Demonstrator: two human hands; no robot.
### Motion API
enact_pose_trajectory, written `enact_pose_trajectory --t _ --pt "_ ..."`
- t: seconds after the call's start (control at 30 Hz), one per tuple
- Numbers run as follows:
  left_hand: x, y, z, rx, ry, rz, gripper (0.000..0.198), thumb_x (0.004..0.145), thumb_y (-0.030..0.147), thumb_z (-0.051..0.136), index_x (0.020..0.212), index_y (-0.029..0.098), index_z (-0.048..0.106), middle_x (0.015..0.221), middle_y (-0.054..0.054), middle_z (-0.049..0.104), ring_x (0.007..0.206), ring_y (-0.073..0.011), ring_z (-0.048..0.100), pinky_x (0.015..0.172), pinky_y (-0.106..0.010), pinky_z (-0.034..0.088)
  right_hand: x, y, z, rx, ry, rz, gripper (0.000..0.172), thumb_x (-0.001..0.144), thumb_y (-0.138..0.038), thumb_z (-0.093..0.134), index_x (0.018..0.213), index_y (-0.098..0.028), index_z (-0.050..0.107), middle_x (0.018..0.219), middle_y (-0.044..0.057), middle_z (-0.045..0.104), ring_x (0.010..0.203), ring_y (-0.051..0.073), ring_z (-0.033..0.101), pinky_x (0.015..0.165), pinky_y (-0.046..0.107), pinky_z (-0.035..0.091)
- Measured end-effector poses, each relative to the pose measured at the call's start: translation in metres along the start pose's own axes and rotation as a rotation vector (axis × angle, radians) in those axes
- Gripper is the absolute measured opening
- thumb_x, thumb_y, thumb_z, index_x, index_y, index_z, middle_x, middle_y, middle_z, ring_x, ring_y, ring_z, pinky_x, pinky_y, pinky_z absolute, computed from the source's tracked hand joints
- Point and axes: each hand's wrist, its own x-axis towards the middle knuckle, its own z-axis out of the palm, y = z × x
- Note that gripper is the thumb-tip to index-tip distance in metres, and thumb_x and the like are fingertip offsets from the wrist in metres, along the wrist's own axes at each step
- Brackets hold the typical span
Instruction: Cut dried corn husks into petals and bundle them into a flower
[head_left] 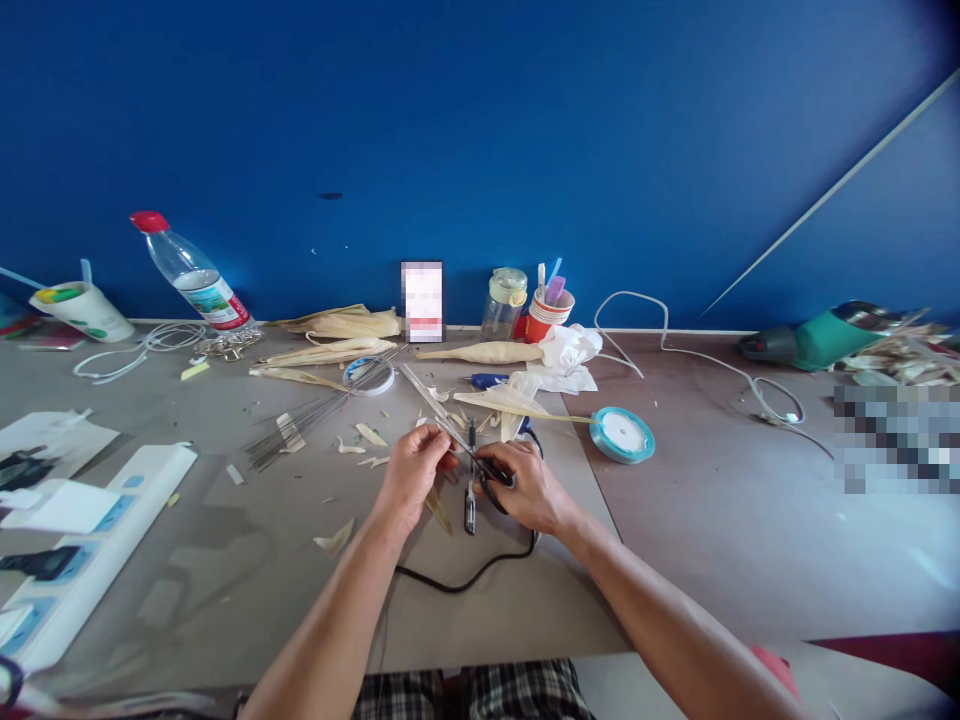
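Observation:
My right hand (525, 485) is closed around the black handles of a pair of scissors (491, 492), whose blades point up and left toward my other hand. Thumb and fingers of my left hand (420, 465) are pinched together beside the blades; what they hold is too small to make out. Below these fingers shows a tan piece of dried husk (439, 510), and I cannot tell whether it is held or lying. Between the hands a black pen (470, 512) lies on the table. A pale clear strip (421, 385) lies just beyond my left fingertips.
Dried husks (341, 322), a bundle of thin wires (300, 425) and a blue ribbon roll (622, 434) lie around. Along the wall stand a phone (423, 302), a jar (504, 305), paper cups (550, 318) and a tilted bottle (199, 280). A power strip (124, 545) is at left.

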Motion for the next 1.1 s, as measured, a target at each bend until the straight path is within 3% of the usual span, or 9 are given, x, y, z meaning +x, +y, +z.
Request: enact_pose_trajectory --t 0.63,0.77,0.87,0.97,1.1 --pt "-0.0008 0.0003 0.0009 -0.009 0.016 0.000 0.027 0.061 0.038 0.071 0.064 0.015 0.057 0.063 0.002 0.056 0.051 -0.0096 0.052 0.048 -0.021 0.044 -0.0007 0.0041 0.0020 -0.002 -0.004 -0.022 0.024 0.071 -0.018 0.063 0.096 -0.020 0.063 0.071 0.000 0.061 0.072 0.016 0.057 0.082 0.034 0.037" --pt "-0.0017 0.0025 0.0014 -0.022 0.006 -0.016 0.028 0.061 0.039 0.071 0.064 0.014 0.058 0.065 0.000 0.059 0.051 -0.0089 0.051 0.048 -0.021 0.044 0.0000 0.0051 0.0037 0.138 -0.026 0.032 0.020 0.072 -0.022 0.062 0.092 -0.019 0.062 0.064 -0.002 0.055 0.062 0.013 0.050 0.068 0.028 0.038" --pt "-0.0017 0.0032 0.0009 -0.036 -0.021 -0.023 0.027 0.062 0.039 0.070 0.064 0.014 0.059 0.064 0.000 0.059 0.050 -0.0091 0.050 0.047 -0.022 0.044 0.0014 0.0046 0.0027 0.398 -0.046 0.171 0.024 0.076 -0.032 0.057 0.095 -0.017 0.058 0.061 -0.003 0.050 0.055 0.010 0.044 0.054 0.024 0.035" --pt "-0.0012 0.0033 0.0002 -0.039 -0.018 -0.016 0.026 0.062 0.039 0.071 0.063 0.015 0.060 0.064 0.000 0.060 0.050 -0.0092 0.050 0.047 -0.022 0.043 0.0033 0.0045 0.0002 0.595 -0.023 0.278 0.031 0.078 -0.040 0.053 0.098 -0.016 0.054 0.061 -0.003 0.047 0.054 0.010 0.043 0.050 0.022 0.033" --pt "0.0004 0.0029 -0.0012 -0.060 0.010 -0.018 0.027 0.061 0.039 0.072 0.063 0.015 0.059 0.068 0.000 0.061 0.051 -0.0083 0.051 0.048 -0.021 0.042 0.0046 0.0091 0.0003 0.523 0.013 0.282 0.030 0.077 -0.040 0.054 0.094 -0.015 0.055 0.058 -0.005 0.041 0.052 0.009 0.038 0.048 0.021 0.031"
